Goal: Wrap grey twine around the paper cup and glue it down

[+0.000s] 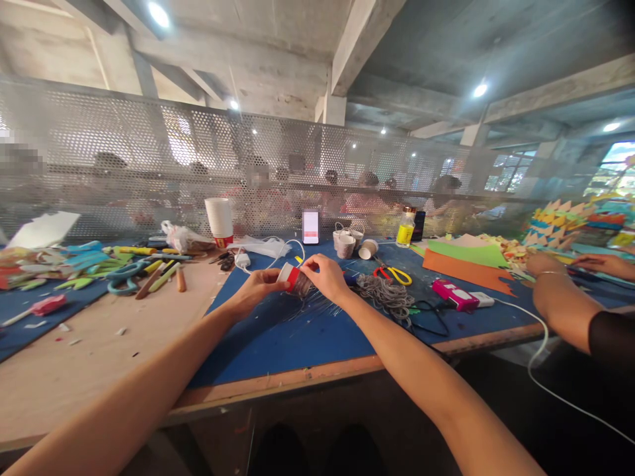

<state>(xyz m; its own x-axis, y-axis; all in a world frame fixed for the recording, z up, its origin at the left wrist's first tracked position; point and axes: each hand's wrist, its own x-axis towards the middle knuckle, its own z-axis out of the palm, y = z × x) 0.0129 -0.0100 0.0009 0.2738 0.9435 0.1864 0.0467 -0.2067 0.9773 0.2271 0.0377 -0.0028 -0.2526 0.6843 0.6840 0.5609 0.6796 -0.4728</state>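
My left hand [260, 291] is closed round a paper cup [286, 272] with a red band, tilted on its side above the blue mat. Greyish-brown cord [300, 287] is wound around part of the cup. At the cup's upper side, the fingers of my right hand [322, 274] are pinched together; what lies between them is too small to make out. A tangled heap of grey cord [387, 294] lies just right of my right hand. Thin pale strands are scattered on the mat below the cup. Behind the heap are yellow-handled scissors [394, 274].
A phone [311, 227] stands upright behind small cord-wrapped cups [346, 244]. Stacked paper cups [219, 221] are at back left, tools [153, 277] further left. A yellow bottle [405, 228], coloured paper [466, 264] and a pink device [454, 295] sit rightward. Another person's arm [560, 297] is at right.
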